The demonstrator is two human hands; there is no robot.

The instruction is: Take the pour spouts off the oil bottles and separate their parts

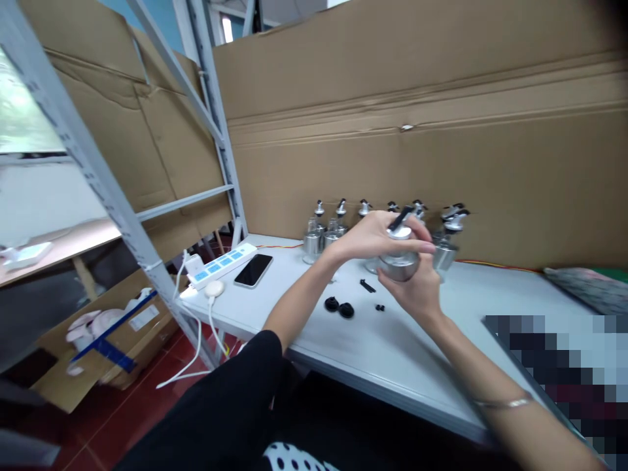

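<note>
Above the table I hold a glass bottle (400, 267) with a silver top and a black lever on it. My left hand (370, 235) is wrapped round the upper part near the silver top. From below and the right, my right hand (417, 291) grips the body of the same bottle. Behind my hands stand several similar glass bottles (312, 243) with silver and black tops, partly hidden by my arms. Two round black caps (339, 307) lie in front of me on the table. Near them are a thin black strip (367, 286) and some small black pieces (379, 307).
The white table (304, 327) carries a phone (254, 271), a white power strip (223, 265) and a round white charger (214, 288) at the left. A cardboard wall (417, 157) rises behind. Grey metal posts (105, 190) and an open box (112, 340) are at the left.
</note>
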